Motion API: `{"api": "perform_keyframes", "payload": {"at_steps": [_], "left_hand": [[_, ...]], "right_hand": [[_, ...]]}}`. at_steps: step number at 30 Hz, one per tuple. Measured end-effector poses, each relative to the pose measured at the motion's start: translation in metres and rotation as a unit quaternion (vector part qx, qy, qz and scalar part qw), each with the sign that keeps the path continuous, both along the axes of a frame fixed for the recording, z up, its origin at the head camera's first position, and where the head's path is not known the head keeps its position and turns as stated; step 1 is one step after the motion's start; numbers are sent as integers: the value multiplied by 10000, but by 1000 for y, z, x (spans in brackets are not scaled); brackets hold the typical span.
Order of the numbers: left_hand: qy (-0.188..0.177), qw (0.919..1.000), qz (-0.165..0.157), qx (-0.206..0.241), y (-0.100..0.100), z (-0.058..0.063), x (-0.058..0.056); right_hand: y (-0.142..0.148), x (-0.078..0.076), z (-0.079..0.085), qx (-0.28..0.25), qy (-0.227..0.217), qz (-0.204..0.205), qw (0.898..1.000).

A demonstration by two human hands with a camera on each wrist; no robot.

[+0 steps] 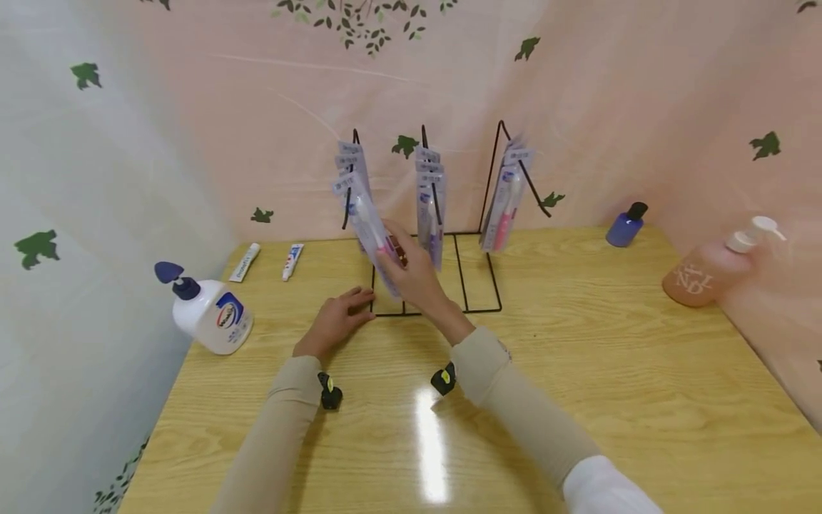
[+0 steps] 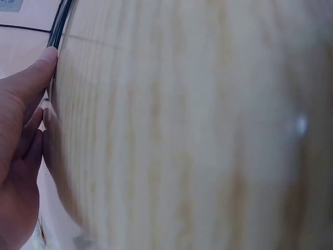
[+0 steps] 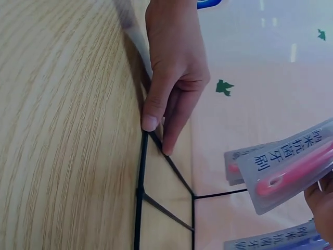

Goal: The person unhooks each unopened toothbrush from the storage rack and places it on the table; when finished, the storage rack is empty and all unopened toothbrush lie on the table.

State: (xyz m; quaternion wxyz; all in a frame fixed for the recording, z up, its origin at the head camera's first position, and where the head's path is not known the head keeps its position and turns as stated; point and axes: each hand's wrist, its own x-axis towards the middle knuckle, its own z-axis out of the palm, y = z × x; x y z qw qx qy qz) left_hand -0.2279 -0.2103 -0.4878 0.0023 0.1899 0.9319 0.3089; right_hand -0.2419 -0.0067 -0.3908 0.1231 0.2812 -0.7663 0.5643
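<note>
A packaged toothbrush with a pink handle [image 1: 367,223] tilts at the front of the left hook of a black wire rack [image 1: 484,310]. My right hand [image 1: 416,275] pinches its lower part, and the package top overlaps the hook's end. In the right wrist view, the clear package [image 3: 289,174] juts from the fingers at the right edge. My left hand [image 1: 335,321] holds the rack's front left base corner, thumb at the corner and fingers along the side bar. More packaged toothbrushes hang behind on the left hook, on the middle hook [image 1: 432,214] and on the right hook [image 1: 504,207].
On the left stand a white pump bottle [image 1: 215,318] and two small tubes, one white and green [image 1: 245,263], one white and blue [image 1: 292,262]. A small blue bottle [image 1: 624,230] and a pink pump bottle [image 1: 706,271] are at right. Patterned cloth [image 1: 289,107] hangs behind the table.
</note>
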Motion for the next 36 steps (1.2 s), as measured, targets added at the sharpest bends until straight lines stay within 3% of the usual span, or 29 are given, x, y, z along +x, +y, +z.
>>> {"api": "perform_keyframes", "payload": {"at_steps": [9, 23, 29, 36], "left_hand": [[65, 10000, -26, 49, 0, 0, 0], [58, 9999, 83, 135, -1, -2, 0], [291, 9996, 41, 20, -1, -5, -1], [63, 9998, 185, 54, 1, -2, 0]], "right_hand": [[18, 30, 12, 510, -84, 301, 9982], [23, 67, 23, 301, 121, 726, 9968], [28, 91, 21, 80, -531, 835, 9951], [31, 111, -17, -45, -1738, 276, 9844]]}}
